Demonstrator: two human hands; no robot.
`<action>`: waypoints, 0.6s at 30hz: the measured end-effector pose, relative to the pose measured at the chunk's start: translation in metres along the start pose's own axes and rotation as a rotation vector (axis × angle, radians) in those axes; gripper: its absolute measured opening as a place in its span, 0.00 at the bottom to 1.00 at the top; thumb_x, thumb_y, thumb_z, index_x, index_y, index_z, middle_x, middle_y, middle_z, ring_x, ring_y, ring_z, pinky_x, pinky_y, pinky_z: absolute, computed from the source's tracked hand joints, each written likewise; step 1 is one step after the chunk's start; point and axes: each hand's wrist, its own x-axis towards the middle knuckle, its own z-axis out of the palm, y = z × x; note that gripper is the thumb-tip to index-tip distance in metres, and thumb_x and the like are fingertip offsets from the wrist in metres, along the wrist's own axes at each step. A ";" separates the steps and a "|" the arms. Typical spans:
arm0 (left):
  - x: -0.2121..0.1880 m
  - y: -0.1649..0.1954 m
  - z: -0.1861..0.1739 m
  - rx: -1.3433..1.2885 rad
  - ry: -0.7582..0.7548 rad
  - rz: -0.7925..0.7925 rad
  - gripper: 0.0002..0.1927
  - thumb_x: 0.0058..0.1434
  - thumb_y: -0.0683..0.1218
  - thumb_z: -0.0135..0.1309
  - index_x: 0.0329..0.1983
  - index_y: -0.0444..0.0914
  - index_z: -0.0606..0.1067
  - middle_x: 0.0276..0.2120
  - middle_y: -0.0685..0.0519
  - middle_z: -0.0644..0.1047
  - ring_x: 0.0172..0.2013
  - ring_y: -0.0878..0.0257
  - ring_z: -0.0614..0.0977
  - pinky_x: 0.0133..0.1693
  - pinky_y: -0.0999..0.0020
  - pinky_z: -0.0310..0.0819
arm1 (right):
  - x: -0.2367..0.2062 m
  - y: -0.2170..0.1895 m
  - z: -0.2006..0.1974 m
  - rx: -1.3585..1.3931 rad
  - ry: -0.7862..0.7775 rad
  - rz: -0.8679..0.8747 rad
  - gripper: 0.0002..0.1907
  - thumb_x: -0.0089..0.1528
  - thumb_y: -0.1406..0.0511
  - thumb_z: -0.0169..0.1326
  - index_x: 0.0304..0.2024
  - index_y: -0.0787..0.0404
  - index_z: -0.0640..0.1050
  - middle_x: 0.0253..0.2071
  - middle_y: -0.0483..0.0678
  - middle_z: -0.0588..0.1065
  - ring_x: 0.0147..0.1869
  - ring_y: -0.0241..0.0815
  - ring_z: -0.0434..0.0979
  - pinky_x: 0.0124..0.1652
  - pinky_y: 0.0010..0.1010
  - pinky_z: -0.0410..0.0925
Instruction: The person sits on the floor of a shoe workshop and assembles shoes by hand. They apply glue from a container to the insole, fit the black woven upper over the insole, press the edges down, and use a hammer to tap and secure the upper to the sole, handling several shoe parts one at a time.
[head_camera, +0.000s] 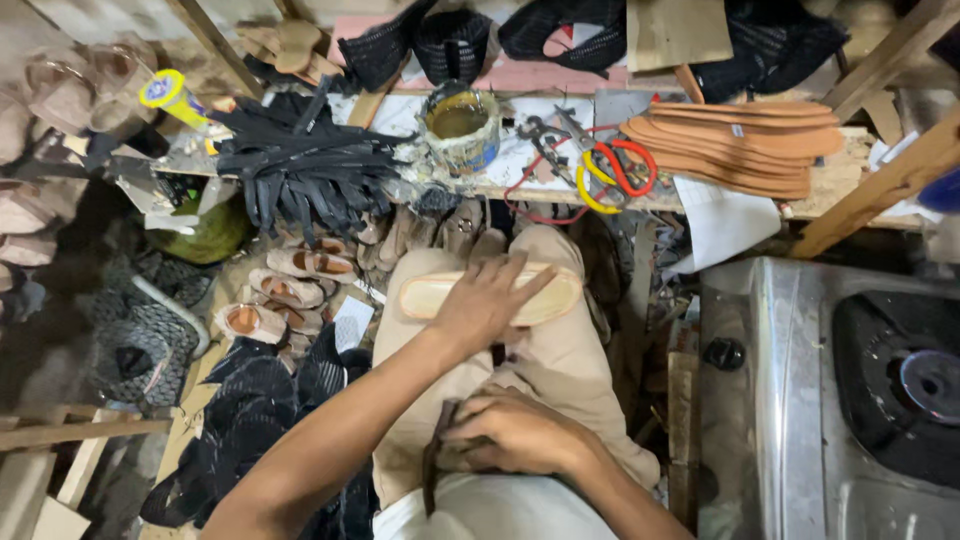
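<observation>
While the left hand (488, 300) lies flat and unclenched on one tan insole (490, 296) across the knee, the right hand (515, 432) clenches one dark strap (433, 470) near the lap; the unpinched insole could slide off; far behind stand one glue tin (459, 125) and one stack of soles (745, 145).

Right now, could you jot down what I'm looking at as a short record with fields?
Setting: cluttered shoe-making bench
Left hand: pressed flat on a tan insole lying across the lap
Right hand: gripping a dark strap at the thigh
On bench: open glue tin, stack of tan soles, red and yellow scissors, heap of black straps
Floor: finished sandals
</observation>
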 end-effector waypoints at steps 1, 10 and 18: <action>0.001 0.003 0.004 0.011 -0.089 -0.044 0.57 0.45 0.61 0.69 0.77 0.52 0.55 0.63 0.37 0.68 0.59 0.41 0.72 0.56 0.47 0.64 | -0.002 0.002 0.004 0.054 0.009 0.002 0.21 0.58 0.60 0.64 0.52 0.61 0.82 0.49 0.56 0.80 0.55 0.59 0.76 0.54 0.43 0.66; 0.009 -0.005 0.021 0.104 0.073 0.002 0.54 0.44 0.66 0.64 0.73 0.46 0.59 0.60 0.39 0.71 0.55 0.44 0.75 0.52 0.47 0.68 | -0.019 0.073 -0.064 0.442 0.785 0.637 0.15 0.66 0.64 0.57 0.53 0.64 0.81 0.42 0.53 0.80 0.44 0.36 0.74 0.45 0.33 0.69; 0.022 -0.021 0.019 -0.008 0.002 0.015 0.37 0.61 0.67 0.54 0.73 0.57 0.65 0.61 0.41 0.70 0.52 0.43 0.74 0.50 0.47 0.68 | 0.075 0.161 -0.205 -0.686 0.839 0.329 0.13 0.66 0.66 0.55 0.52 0.64 0.81 0.48 0.57 0.79 0.54 0.60 0.73 0.52 0.48 0.66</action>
